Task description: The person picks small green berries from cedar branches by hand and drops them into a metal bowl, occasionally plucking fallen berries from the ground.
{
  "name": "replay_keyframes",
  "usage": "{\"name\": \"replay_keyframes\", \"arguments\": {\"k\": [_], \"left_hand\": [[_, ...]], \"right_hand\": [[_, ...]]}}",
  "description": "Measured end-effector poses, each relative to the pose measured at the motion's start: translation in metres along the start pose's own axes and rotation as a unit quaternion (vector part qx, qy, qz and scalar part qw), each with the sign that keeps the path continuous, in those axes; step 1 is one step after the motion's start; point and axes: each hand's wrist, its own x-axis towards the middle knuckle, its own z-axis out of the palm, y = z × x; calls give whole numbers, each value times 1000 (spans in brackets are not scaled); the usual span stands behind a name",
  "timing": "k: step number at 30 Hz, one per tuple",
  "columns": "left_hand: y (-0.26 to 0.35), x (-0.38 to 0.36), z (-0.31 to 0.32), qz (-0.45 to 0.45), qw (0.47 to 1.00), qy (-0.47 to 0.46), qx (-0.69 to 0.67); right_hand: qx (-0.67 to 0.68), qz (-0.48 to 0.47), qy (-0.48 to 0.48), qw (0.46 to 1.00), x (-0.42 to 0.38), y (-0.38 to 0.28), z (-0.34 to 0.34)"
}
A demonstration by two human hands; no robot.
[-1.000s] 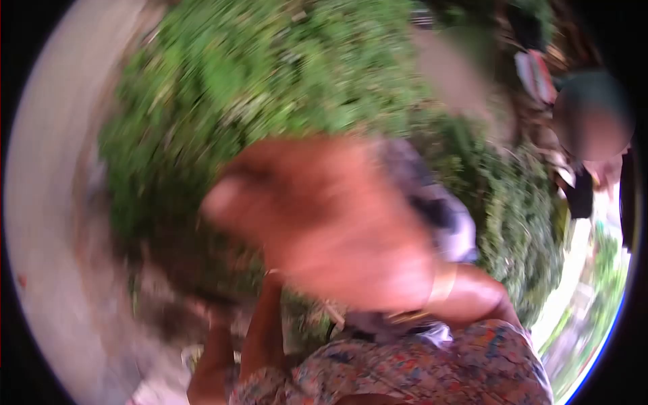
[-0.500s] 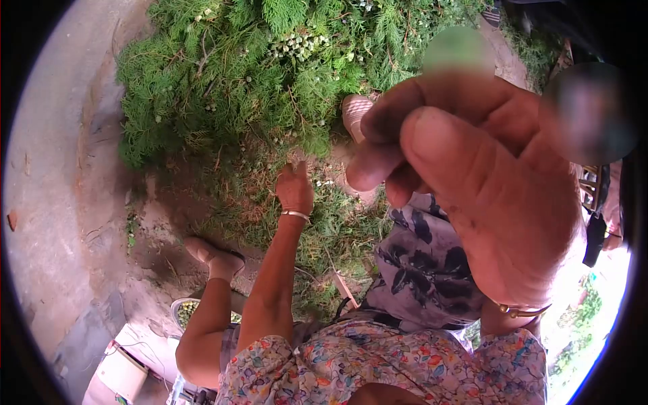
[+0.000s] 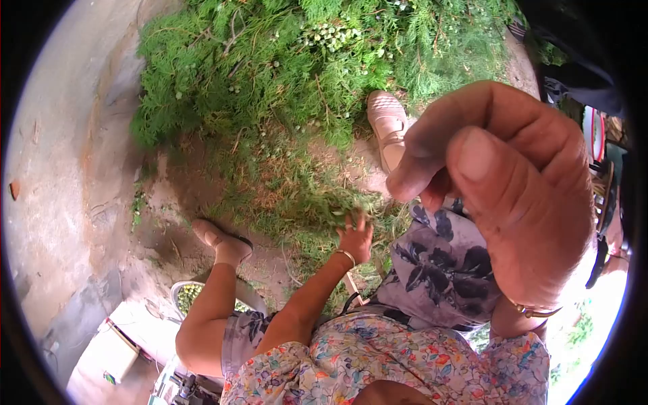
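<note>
My left hand (image 3: 356, 241), with a silver bracelet, reaches down to the ground. Its fingers are spread at loose green cuttings (image 3: 331, 206), which look blurred at the fingertips. Raised close to the camera on the right is my right hand (image 3: 516, 189), with a gold bracelet. Its fingers are curled and the thumb lies near them; I see nothing held there. Beyond both hands lies a big heap of leafy conifer branches (image 3: 270, 74). Pale green cones (image 3: 331, 37) cluster on it.
My shoes, one on the left (image 3: 223, 239) and one by the heap (image 3: 388, 128), stand on bare soil. Beside my left leg is a bucket (image 3: 251, 297) holding small green cones. A short wooden piece (image 3: 352, 287) lies near my lap. Concrete (image 3: 54, 175) runs along the left.
My left hand has moved right and closer to my body, and its fingers have spread over the loose cuttings. My right hand stays raised and curled. The view has shifted slightly.
</note>
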Motion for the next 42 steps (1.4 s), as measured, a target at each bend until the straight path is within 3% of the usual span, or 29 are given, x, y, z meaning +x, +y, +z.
{"name": "replay_keyframes", "arguments": {"k": [1, 3, 4, 6, 9, 12, 13, 14, 15, 17, 19, 20, 23, 26, 29, 35, 37, 38, 39, 40, 41, 42], "left_hand": [[3, 1, 5, -5, 1000, 0, -2], [4, 2, 6, 110, 960, -214, -142], [2, -1, -1, 105, 961, -209, -144], [-4, -9, -23, 148, 950, 67, -266], [-45, 3, -67, 43, 906, 309, -286], [-115, 22, -100, -26, 815, 515, -263], [-129, 23, -118, -76, 823, 521, -213], [-141, 22, -133, -124, 827, 525, -161], [-158, 26, -138, -170, 812, 532, -168], [-178, 33, -144, -211, 797, 538, -176], [-185, 33, -153, -351, 737, 545, -191], [-189, 30, -157, -370, 771, 477, -201], [-162, 27, -182, -414, 802, 402, -157], [-157, 38, -176, -376, 848, 368, -56], [-154, 56, -164, -362, 860, 360, -7], [-194, 68, -132, -257, 835, 486, -37], [-204, 52, -147, -214, 838, 340, -369], [-202, 45, -149, -213, 836, 346, -367], [-188, 26, -159, -169, 741, 352, -547], [-173, 7, -169, -114, 614, 342, -702], [-159, -9, -180, -110, 614, 350, -698], [-145, -26, -191, -113, 565, 361, -734]], "right_hand": [[2, 1, -5, 1000, -1, 0, 1], [1, 13, 8, 1000, -4, 0, 4], [2, 11, 2, 1000, -4, -2, 6], [-36, 22, 26, 999, -7, -5, 9], [-3, -62, 27, 998, -11, -1, 27], [-54, 15, 25, 998, -7, 0, 15], [-56, 16, 26, 998, -5, 4, 17], [-45, -44, 18, 998, -6, 10, 20], [-34, -104, 9, 994, -6, 14, 22], [-33, -109, 31, 993, -4, 16, 28], [-31, -113, 50, 992, -3, 18, 32], [-17, -110, 49, 993, -3, 19, 33], [22, -104, 48, 993, -3, 20, 36], [-4, -86, 36, 996, -5, 19, 30], [-22, -78, 24, 996, -5, 22, 28], [25, -68, 34, 997, -1, 23, 33], [33, -72, 33, 996, 1, 12, 32], [-15, -10, 0, 1000, 5, -2, 28], [-64, 50, -33, 996, 7, -12, 27], [-49, 33, -21, 998, 6, -8, 31], [-48, 25, -25, 998, 6, -8, 33], [-72, 8, -35, 997, 6, -8, 36]]}}
